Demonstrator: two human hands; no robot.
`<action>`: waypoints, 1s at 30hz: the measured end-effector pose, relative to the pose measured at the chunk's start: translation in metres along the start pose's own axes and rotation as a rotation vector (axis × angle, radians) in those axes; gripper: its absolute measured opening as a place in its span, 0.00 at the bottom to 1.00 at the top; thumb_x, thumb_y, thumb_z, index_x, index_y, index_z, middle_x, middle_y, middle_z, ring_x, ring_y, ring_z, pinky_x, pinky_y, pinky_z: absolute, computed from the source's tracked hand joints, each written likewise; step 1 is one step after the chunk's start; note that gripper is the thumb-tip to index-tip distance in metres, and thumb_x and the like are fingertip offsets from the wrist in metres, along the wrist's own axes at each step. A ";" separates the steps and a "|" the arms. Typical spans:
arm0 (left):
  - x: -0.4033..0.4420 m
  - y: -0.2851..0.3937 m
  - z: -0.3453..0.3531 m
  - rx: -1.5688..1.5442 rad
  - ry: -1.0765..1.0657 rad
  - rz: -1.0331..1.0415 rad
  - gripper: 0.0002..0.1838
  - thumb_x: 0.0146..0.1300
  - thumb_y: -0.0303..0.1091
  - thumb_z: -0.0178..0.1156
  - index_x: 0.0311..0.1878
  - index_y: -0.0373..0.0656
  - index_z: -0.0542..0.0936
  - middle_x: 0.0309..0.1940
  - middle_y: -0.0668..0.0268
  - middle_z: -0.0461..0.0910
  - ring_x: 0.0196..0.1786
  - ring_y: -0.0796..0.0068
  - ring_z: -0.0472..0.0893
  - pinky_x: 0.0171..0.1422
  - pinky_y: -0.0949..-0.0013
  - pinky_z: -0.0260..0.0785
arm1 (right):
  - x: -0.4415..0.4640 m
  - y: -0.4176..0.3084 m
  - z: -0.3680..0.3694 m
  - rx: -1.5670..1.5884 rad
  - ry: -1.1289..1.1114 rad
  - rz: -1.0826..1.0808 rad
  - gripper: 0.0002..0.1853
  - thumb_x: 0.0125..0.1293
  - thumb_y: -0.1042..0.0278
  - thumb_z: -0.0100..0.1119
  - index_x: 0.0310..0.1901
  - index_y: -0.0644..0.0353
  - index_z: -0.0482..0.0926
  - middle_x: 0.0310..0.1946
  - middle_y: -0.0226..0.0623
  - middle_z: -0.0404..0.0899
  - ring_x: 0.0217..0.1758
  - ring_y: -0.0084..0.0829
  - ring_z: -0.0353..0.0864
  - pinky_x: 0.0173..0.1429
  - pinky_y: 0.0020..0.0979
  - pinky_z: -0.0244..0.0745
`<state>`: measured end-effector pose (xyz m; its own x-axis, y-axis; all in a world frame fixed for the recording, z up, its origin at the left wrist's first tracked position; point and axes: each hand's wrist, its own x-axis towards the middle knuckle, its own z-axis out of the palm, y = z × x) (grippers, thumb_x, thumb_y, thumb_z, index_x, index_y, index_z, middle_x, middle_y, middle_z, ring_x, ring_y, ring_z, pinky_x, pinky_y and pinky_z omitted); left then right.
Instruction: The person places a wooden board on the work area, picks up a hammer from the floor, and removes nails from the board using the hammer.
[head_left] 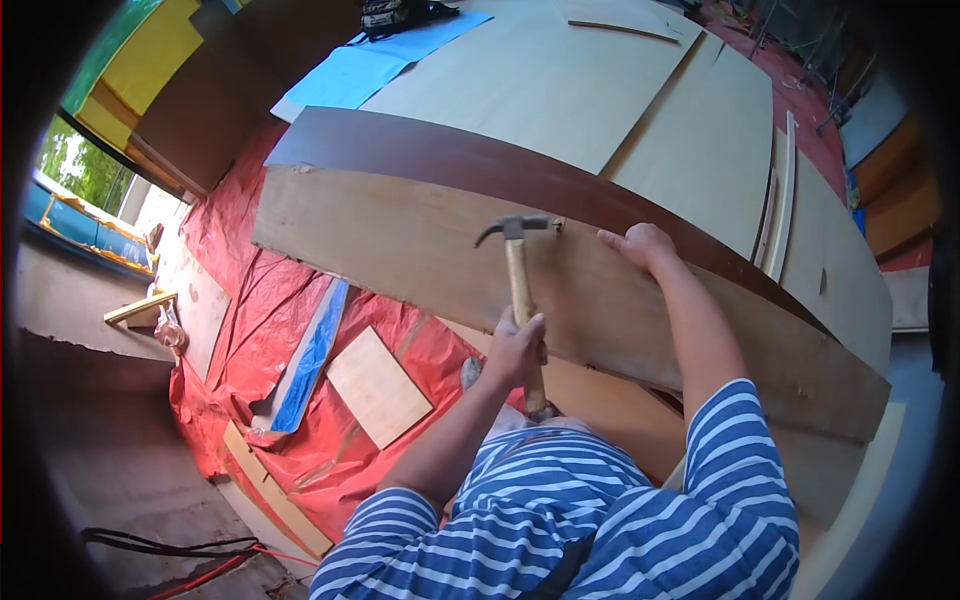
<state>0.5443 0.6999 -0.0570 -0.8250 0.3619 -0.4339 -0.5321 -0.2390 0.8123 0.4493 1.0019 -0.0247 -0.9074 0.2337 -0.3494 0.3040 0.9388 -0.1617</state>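
Claw hammer (519,280) in the left hand (514,347), which wraps round the wooden handle, stands upright before the plywood board (400,229), its striking face just beside a small dark spot (558,226) that may be a nail. The right hand (647,246) rests at the board's upper edge, though I cannot tell how firmly it grips; good hammering calls for a steady board, square blows and those fingers kept clear.

Gap between hammer (519,277) and right hand (645,245), long board (400,220) barring the way ahead
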 end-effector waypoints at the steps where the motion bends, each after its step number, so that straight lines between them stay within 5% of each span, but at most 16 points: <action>1: -0.005 -0.004 -0.005 -0.035 -0.004 0.058 0.14 0.72 0.36 0.60 0.52 0.45 0.65 0.29 0.68 0.71 0.20 0.75 0.73 0.25 0.66 0.72 | -0.003 0.002 0.001 0.007 -0.002 0.001 0.51 0.62 0.14 0.40 0.30 0.66 0.87 0.37 0.53 0.86 0.48 0.50 0.85 0.53 0.48 0.79; 4: -0.007 -0.027 0.018 -0.051 0.216 0.204 0.14 0.72 0.36 0.59 0.51 0.45 0.65 0.28 0.68 0.71 0.20 0.76 0.73 0.26 0.68 0.71 | -0.006 0.000 0.001 0.012 0.045 0.000 0.50 0.62 0.14 0.40 0.29 0.65 0.87 0.37 0.53 0.86 0.48 0.50 0.85 0.53 0.48 0.79; 8: 0.011 -0.015 0.020 0.023 0.032 0.021 0.14 0.73 0.35 0.58 0.53 0.44 0.64 0.29 0.67 0.71 0.20 0.75 0.74 0.24 0.68 0.72 | 0.002 0.004 -0.003 -0.004 0.009 -0.011 0.50 0.63 0.15 0.40 0.30 0.66 0.87 0.38 0.55 0.86 0.49 0.50 0.85 0.53 0.48 0.79; 12: -0.007 -0.037 0.035 -0.016 0.263 0.279 0.14 0.73 0.36 0.58 0.53 0.44 0.65 0.29 0.67 0.72 0.22 0.76 0.74 0.25 0.68 0.71 | 0.001 0.010 0.004 -0.015 0.055 -0.025 0.51 0.63 0.15 0.39 0.31 0.66 0.87 0.39 0.56 0.86 0.50 0.50 0.85 0.54 0.48 0.79; 16: 0.020 -0.013 0.024 -0.108 -0.031 -0.001 0.16 0.72 0.34 0.58 0.54 0.46 0.63 0.30 0.66 0.71 0.22 0.74 0.75 0.24 0.68 0.71 | -0.004 0.008 0.004 -0.025 0.029 0.012 0.51 0.62 0.14 0.39 0.31 0.66 0.87 0.40 0.55 0.86 0.49 0.50 0.85 0.54 0.47 0.79; 20: -0.006 -0.023 0.034 -0.152 0.218 0.243 0.13 0.72 0.35 0.59 0.50 0.46 0.65 0.30 0.66 0.71 0.22 0.75 0.74 0.25 0.68 0.70 | -0.002 0.011 0.005 0.013 0.028 -0.002 0.51 0.62 0.14 0.39 0.31 0.66 0.87 0.38 0.54 0.86 0.48 0.50 0.85 0.54 0.47 0.79; 24: 0.007 -0.016 0.035 -0.080 -0.013 -0.046 0.13 0.73 0.33 0.57 0.52 0.46 0.63 0.30 0.66 0.71 0.21 0.74 0.74 0.25 0.67 0.73 | -0.003 0.012 0.012 0.003 0.010 -0.008 0.51 0.62 0.14 0.40 0.30 0.66 0.87 0.37 0.53 0.86 0.48 0.50 0.85 0.53 0.47 0.79; 29: -0.011 -0.045 0.052 -0.051 0.277 0.360 0.13 0.72 0.34 0.58 0.48 0.41 0.64 0.28 0.67 0.71 0.20 0.77 0.74 0.23 0.69 0.72 | -0.005 0.013 0.003 0.026 -0.021 0.015 0.51 0.62 0.14 0.39 0.31 0.66 0.87 0.38 0.53 0.86 0.49 0.50 0.85 0.54 0.47 0.78; 30: -0.005 -0.045 0.048 -0.002 0.198 0.262 0.13 0.73 0.34 0.58 0.48 0.41 0.64 0.27 0.67 0.71 0.20 0.76 0.74 0.23 0.69 0.72 | -0.005 0.014 0.004 0.023 -0.033 0.015 0.51 0.62 0.14 0.39 0.31 0.67 0.87 0.38 0.53 0.86 0.49 0.50 0.85 0.54 0.47 0.78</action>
<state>0.5819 0.7521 -0.0725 -0.9549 0.1058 -0.2774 -0.2966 -0.3028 0.9057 0.4589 1.0131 -0.0288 -0.8925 0.2389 -0.3826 0.3248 0.9290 -0.1776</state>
